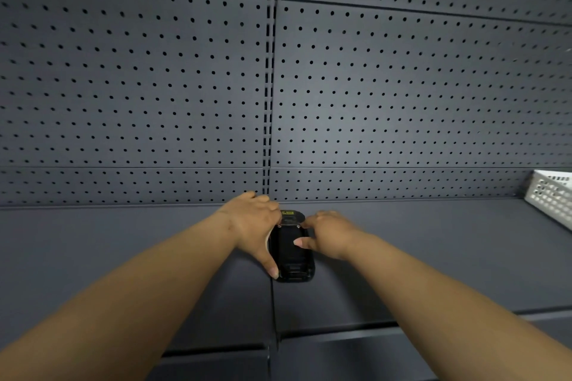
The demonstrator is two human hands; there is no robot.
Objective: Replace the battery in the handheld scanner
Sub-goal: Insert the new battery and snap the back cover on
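A black handheld scanner (292, 260) lies flat on the dark grey shelf (123, 250), its back side up, with a small yellow label at its far end. My left hand (253, 226) clasps its left side, thumb along the near-left edge and fingers over the far end. My right hand (328, 233) rests on its right side, thumb pressing on the back panel and fingers at the far end. I cannot tell whether a battery or cover sits in the back.
A grey pegboard wall (185, 86) rises behind the shelf, split by a slotted upright (268, 71). A white perforated basket (554, 198) stands at the far right of the shelf. The shelf's front edge (340, 331) runs below my forearms.
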